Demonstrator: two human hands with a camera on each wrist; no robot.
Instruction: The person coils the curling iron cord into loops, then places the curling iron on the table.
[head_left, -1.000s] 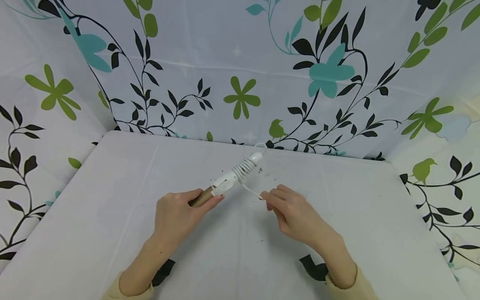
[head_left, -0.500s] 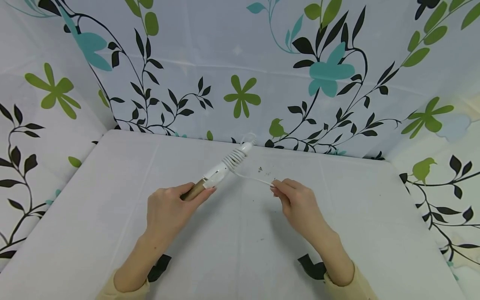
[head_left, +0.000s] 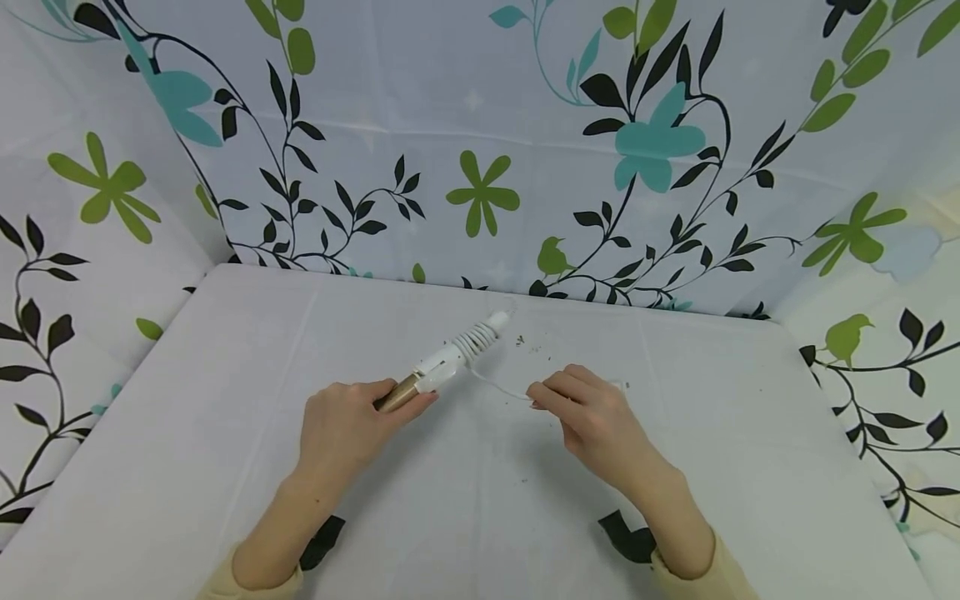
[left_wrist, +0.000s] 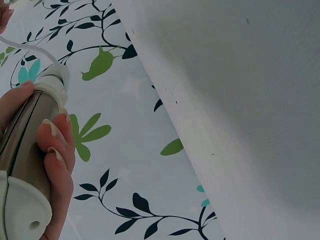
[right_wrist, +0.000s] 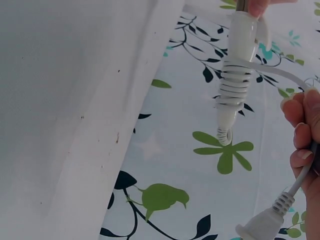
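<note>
My left hand [head_left: 348, 433] grips the brown body of a hair straightener [head_left: 442, 367], its white end pointing away and to the right. Close up in the left wrist view, fingers curl round the straightener's brown part [left_wrist: 25, 130]. A white cord [right_wrist: 280, 70] is wound in several tight turns round the straightener's white handle [right_wrist: 242, 40]. From these coils a free length runs across to my right hand [head_left: 592, 421], which pinches it between thumb and fingers. Below the right fingers, a white plug [right_wrist: 262, 225] hangs on the cord's end.
Below the hands is a white-covered table [head_left: 225, 400] with small dark specks [head_left: 521, 340] scattered past the right hand. Behind it and at both sides hangs a cloth [head_left: 390, 75] printed with leaves and birds. Black pieces [head_left: 628, 537] show by both wrists.
The straightener rose and shifted left, then came back down. My right hand drew the cord out to the right, then moved back slightly left and nearer; the cord now sags.
</note>
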